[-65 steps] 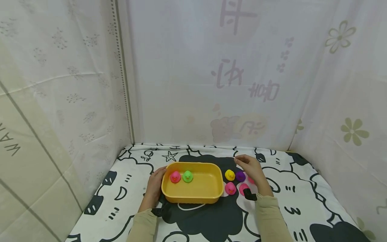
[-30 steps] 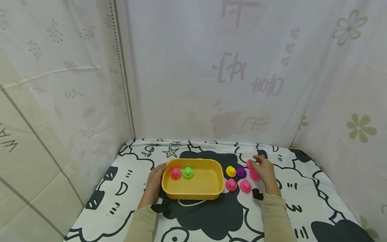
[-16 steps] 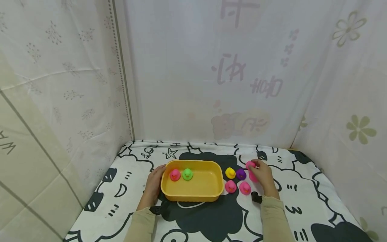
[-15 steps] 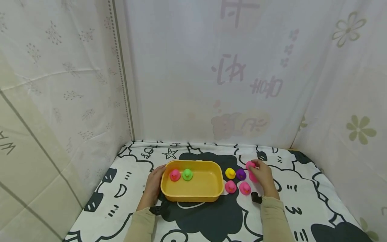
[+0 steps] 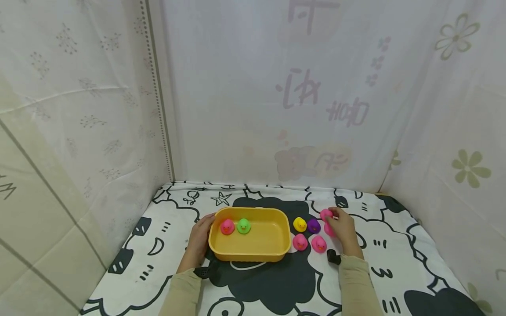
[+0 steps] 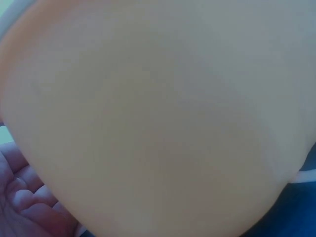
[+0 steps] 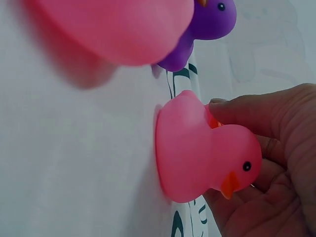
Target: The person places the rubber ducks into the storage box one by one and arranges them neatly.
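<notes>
Right hand (image 5: 343, 227) — seemingly on pink duck (image 5: 326, 214)

Back: white lettered sheet (image 5: 237, 109) | left: sprig-print sheet (image 5: 110, 145) | right: flowered sheet (image 5: 442, 123) | below: black-and-white cartoon cloth (image 5: 399, 254)

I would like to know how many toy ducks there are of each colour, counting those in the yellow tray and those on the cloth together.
Pink ducks: 5
Green duck: 1
Yellow duck: 1
Purple duck: 1
Total: 8
</notes>
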Tool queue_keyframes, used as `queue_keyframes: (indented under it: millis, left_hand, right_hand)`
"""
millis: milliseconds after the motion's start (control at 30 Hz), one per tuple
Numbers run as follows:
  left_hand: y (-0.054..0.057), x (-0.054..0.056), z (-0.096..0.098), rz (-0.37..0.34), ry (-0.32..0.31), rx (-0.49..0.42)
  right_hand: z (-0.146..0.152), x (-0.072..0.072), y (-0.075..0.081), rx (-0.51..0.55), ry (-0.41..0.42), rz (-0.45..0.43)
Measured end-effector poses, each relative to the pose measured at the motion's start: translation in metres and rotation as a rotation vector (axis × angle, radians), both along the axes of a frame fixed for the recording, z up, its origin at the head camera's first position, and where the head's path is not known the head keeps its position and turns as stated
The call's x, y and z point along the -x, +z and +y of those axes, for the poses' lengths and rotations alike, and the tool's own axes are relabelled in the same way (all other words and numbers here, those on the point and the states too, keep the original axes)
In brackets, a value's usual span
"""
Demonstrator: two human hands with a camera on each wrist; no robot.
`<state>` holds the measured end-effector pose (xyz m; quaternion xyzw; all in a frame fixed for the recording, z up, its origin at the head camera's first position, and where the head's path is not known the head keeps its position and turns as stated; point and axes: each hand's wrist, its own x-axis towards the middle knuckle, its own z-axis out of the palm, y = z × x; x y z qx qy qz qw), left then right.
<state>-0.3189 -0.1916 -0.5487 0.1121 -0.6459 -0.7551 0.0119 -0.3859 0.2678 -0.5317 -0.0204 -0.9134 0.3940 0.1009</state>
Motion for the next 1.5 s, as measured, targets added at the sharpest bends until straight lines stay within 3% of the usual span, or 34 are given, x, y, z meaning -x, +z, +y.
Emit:
queue_keyframes:
  millis: [233,433,567,867,1133,1500]
  left_hand:
    - [-0.001,0.001,0.000,-0.007,0.002,-0.019]
    - [0.000,0.001,0.000,-0.011,0.002,-0.014]
    - [0.001,0.002,0.000,-0.008,-0.002,-0.019]
    - [-0.001,0.002,-0.001,-0.002,-0.015,-0.007]
    - [-0.004,0.001,-0.001,0.006,-0.011,-0.011]
    - [-0.001,0.000,0.001,0.017,-0.002,0.002]
  right_hand:
    - [0.000,0.000,0.001,-0.005,-0.016,0.016]
    - [-0.005,-0.002,0.005,0.033,-0.043,-0.024]
    - [-0.006,-0.002,0.008,0.035,-0.054,0.019]
    - [-0.010,-0.003,0.013,0.131,-0.089,0.028]
    - [-0.014,-0.003,0.013,0.149,-0.086,-0.008]
    - [-0.020,-0.004,0.019,0.162,-0.090,0.019]
